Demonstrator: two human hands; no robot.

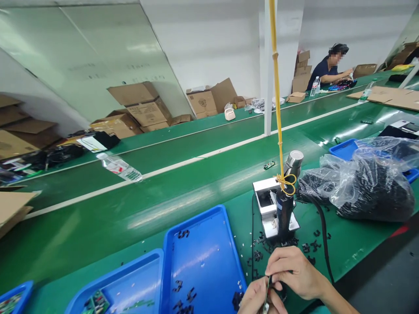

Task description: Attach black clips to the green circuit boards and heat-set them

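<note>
Low in the view, my left hand (257,298) is closed around a thin circuit board (267,291), seen nearly edge-on. The fingers of my right hand (293,271) are closed at the upper end of the same board; any small part between them is hidden. Just beyond my hands, small black plastic clips (258,256) lie scattered on the green bench. To the left is a blue tray (199,255) with more black clips in it. Behind my hands stands a silver-and-black device (270,209) with a dark cylindrical tool (284,216) tied to a yellow cord.
A second blue tray (131,270) holds circuit boards. On the right, a clear plastic bag (369,187) is full of black parts. A metal flask (293,161) stands behind the device. A water bottle (119,168) lies across the belt. Far right, another person (327,69) works at the bench.
</note>
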